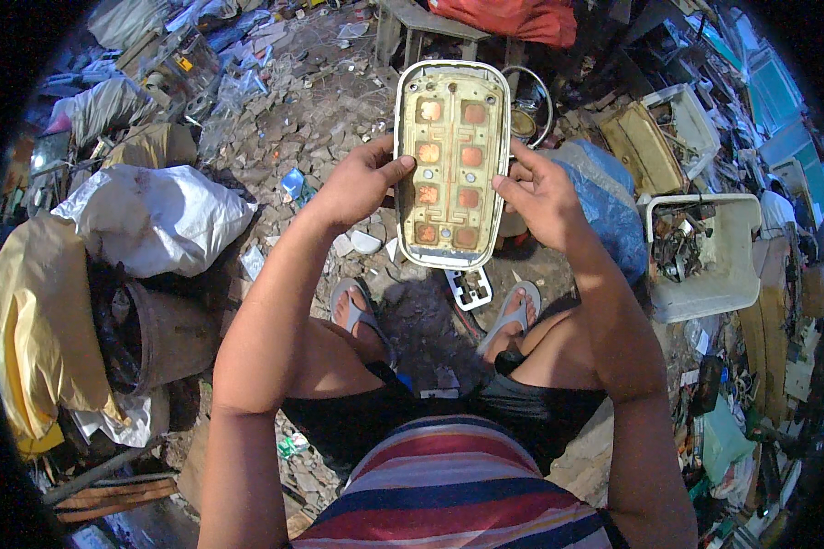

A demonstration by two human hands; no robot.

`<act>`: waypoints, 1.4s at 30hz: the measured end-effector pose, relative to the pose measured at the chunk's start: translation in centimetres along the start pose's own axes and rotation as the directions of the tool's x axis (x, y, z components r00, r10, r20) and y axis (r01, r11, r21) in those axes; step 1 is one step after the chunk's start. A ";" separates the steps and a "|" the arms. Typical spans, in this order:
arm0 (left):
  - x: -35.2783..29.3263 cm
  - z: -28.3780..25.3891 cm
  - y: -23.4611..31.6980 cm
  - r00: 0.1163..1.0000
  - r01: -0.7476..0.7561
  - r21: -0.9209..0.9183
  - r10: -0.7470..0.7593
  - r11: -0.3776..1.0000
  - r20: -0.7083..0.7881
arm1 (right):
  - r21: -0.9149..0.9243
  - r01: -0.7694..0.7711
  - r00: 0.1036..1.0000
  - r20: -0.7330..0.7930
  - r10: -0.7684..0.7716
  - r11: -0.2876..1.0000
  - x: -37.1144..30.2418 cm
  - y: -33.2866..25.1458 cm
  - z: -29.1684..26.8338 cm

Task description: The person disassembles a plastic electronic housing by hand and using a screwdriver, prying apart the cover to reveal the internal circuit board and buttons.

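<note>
I hold an oblong plastic casing (450,165) upright in front of me, its open inner side facing me. It has a white rim and a yellowed board inside with two columns of square copper-coloured pads. My left hand (357,183) grips its left edge with the thumb on the rim. My right hand (540,197) grips the right edge, fingers spread along it. Below the casing, on the ground between my sandalled feet, lies a small white plastic grid piece (470,287).
Rubble covers the ground. A white sack (156,220), a yellow bag (37,320) and a rusty drum (156,339) stand at left. A blue bag (604,206), a white plastic crate of scrap (710,274) and more casings lie at right. A stool (421,27) stands ahead.
</note>
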State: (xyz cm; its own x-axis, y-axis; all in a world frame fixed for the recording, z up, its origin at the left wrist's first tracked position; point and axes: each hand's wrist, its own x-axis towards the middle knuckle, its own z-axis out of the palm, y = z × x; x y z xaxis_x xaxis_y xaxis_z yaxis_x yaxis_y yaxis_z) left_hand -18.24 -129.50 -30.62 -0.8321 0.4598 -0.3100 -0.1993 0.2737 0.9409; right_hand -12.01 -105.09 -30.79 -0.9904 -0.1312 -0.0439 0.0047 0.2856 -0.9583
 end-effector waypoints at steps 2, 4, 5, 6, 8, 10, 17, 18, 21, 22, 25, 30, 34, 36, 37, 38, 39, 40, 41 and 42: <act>0.0 0.0 -0.1 1.000 -0.015 -0.017 0.015 1.000 0.001 | -0.022 -0.001 1.000 0.002 0.001 1.000 0.0 0.0 -0.1; 0.0 0.1 -0.1 1.000 -0.027 -0.023 0.027 0.999 0.000 | -0.002 -0.014 1.000 0.003 0.014 1.000 0.0 -0.1 -0.1; 0.0 0.1 -0.1 0.999 -0.033 -0.026 0.033 0.999 0.000 | 0.008 -0.020 1.000 0.004 0.020 1.000 0.0 -0.1 0.0; 0.0 0.1 -0.1 0.999 -0.036 -0.029 0.036 0.999 -0.001 | 0.022 -0.004 1.000 -0.013 0.005 1.000 0.0 -0.1 0.0; -0.1 0.2 0.0 0.999 -0.043 -0.037 0.043 0.998 -0.004 | 0.048 0.027 0.999 -0.048 -0.025 0.998 -0.1 -0.1 0.3; -0.2 0.2 0.1 0.999 -0.040 -0.052 0.040 0.998 -0.002 | 0.096 0.026 0.999 -0.043 -0.022 0.995 -0.2 -0.3 0.4; -0.1 0.0 -0.1 0.997 -0.074 -0.027 0.075 0.997 0.018 | 0.083 0.002 0.999 -0.042 0.001 0.997 -0.2 -0.3 0.4; 0.0 -0.1 -0.3 0.997 -0.068 -0.039 0.069 0.997 0.018 | 0.081 -0.010 0.999 -0.035 0.013 0.997 -0.2 -0.5 0.4; -0.1 0.1 -0.1 0.998 -0.054 -0.051 0.055 0.997 0.014 | 0.076 -0.029 0.999 -0.021 0.031 0.997 -0.1 -0.6 0.3; -0.3 0.3 0.2 0.998 -0.055 -0.038 0.055 0.998 0.008 | 0.076 -0.022 0.999 -0.021 0.024 0.997 0.0 -0.3 0.2; -0.1 0.2 0.2 0.998 -0.056 -0.016 0.056 0.998 0.017 | 0.142 0.009 0.999 -0.036 -0.004 0.990 0.0 0.0 0.4; 0.2 -0.2 -0.6 0.996 -0.078 0.000 0.078 0.997 0.045 | 0.111 -0.011 1.000 -0.017 0.013 0.994 -0.1 -0.4 0.4; 0.2 -0.1 -0.5 0.996 -0.085 0.012 0.084 0.996 0.038 | 0.058 -0.038 0.999 -0.029 0.039 0.998 -0.1 -0.3 0.3; 0.2 0.0 -0.4 0.996 -0.077 0.018 0.077 0.997 0.035 | 0.032 -0.056 0.998 -0.041 0.058 0.998 0.0 -0.1 0.1; 0.1 0.0 -0.4 0.997 -0.072 0.012 0.072 0.997 0.032 | 0.027 -0.064 0.997 -0.045 0.065 0.998 0.0 -0.2 0.2; 0.1 0.0 -0.4 0.997 -0.067 0.007 0.066 0.998 0.030 | 0.022 -0.072 0.996 -0.049 0.073 0.997 0.0 -0.2 0.3; 0.1 0.0 -0.5 0.998 -0.054 0.014 0.054 0.998 0.024 | 0.021 -0.069 0.996 -0.054 0.070 0.997 0.0 -0.3 0.3; 0.1 0.0 -0.4 0.999 -0.041 0.021 0.041 0.999 0.019 | 0.019 -0.066 0.996 -0.060 0.067 0.998 0.0 -0.3 0.3; 0.1 0.0 -0.3 1.000 -0.029 0.028 0.028 0.999 0.014 | 0.018 -0.064 0.996 -0.066 0.065 0.998 0.0 -0.3 0.3; 0.1 0.1 -0.3 0.999 -0.032 0.025 0.032 0.999 0.012 | 0.032 -0.058 0.996 -0.068 0.060 0.998 -0.1 -0.5 0.4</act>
State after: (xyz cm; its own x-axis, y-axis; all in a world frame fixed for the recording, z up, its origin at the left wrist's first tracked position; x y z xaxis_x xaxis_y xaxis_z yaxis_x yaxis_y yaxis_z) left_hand -18.22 -129.48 -30.89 -0.8320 0.4779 -0.2816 -0.1596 0.2799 0.9467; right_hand -11.85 -105.56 -30.44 -0.9954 -0.0490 -0.0824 0.0668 0.2623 -0.9627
